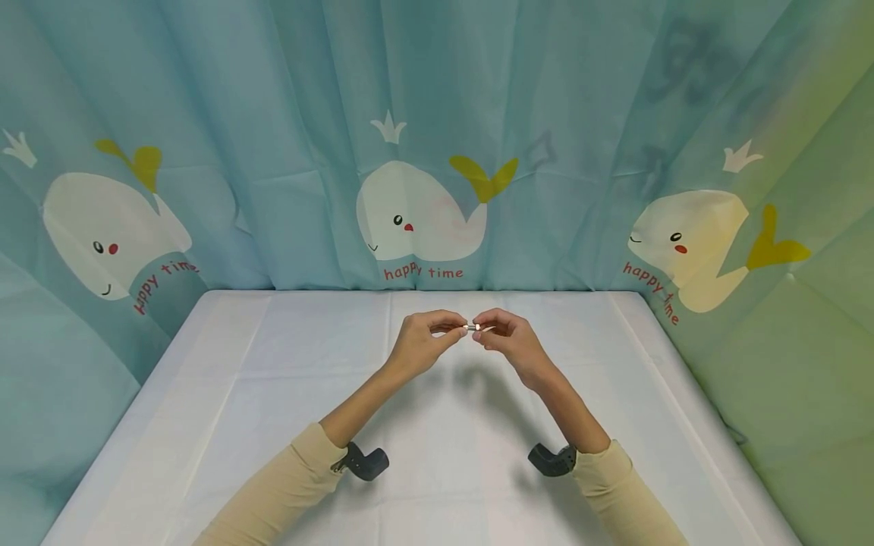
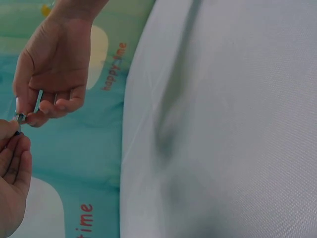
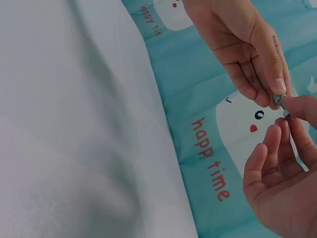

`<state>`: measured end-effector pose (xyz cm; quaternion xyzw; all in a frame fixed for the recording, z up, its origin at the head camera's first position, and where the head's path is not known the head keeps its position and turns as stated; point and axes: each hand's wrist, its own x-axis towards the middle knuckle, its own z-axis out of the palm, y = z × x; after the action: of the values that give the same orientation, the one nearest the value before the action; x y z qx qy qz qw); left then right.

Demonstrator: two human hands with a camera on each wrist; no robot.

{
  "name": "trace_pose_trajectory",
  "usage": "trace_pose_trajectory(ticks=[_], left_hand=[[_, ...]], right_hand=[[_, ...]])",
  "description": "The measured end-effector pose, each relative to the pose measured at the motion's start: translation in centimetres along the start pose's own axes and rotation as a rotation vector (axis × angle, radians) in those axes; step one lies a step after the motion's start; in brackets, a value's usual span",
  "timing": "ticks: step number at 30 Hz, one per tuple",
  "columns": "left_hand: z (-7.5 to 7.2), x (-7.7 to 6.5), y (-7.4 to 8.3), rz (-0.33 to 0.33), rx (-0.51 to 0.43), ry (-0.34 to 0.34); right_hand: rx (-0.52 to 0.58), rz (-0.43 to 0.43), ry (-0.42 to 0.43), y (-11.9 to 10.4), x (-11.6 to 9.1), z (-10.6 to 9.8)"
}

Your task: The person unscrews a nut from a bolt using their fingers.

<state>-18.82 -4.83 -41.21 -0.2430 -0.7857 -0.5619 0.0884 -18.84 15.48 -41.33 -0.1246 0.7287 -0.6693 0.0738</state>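
Between the two hands, above the far part of the table, is a small silvery metal bolt [image 1: 472, 327]. Its ends look wider than its middle, and a nut-like piece seems to sit on the right end. My left hand [image 1: 419, 345] pinches the left end between thumb and fingertips. The right hand [image 1: 514, 343] pinches the other end the same way. In the right wrist view the bolt [image 3: 281, 103] shows between both thumbs, with the left hand [image 3: 247, 49] above and the right hand [image 3: 292, 183] below. Fingertips hide part of it.
A white-covered table [image 1: 307, 409] lies under the arms, with their shadows on it. Blue-green curtains [image 1: 287, 227] with whale prints hang along its back and sides. A dark curved device [image 1: 369, 461] is strapped at the left wrist, and a similar device [image 1: 551, 459] at the right.
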Motion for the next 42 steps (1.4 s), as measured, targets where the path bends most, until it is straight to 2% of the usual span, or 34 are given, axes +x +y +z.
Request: trace_pose_trajectory(ticks=[10, 20, 31, 38, 42], left_hand=[[-0.02, -0.03, -0.06, 0.015, 0.012, 0.001], [-0.02, -0.03, -0.15, 0.016, -0.014, 0.006], [-0.1, -0.1, -0.01, 0.017, -0.007, 0.007], [-0.07, -0.1, -0.09, 0.013, -0.005, 0.007], [-0.07, -0.07, -0.06, 0.012, -0.003, 0.008]], right_hand=[[-0.003, -0.027, -0.023, 0.2, 0.05, -0.03], [0.019, 0.077, 0.019, -0.07, 0.08, 0.02], [0.017, -0.019, -0.017, 0.03, 0.0, 0.11], [0.048, -0.042, -0.038, 0.18, 0.08, 0.18], [0.039, -0.017, -0.026, 0.17, 0.06, 0.16]])
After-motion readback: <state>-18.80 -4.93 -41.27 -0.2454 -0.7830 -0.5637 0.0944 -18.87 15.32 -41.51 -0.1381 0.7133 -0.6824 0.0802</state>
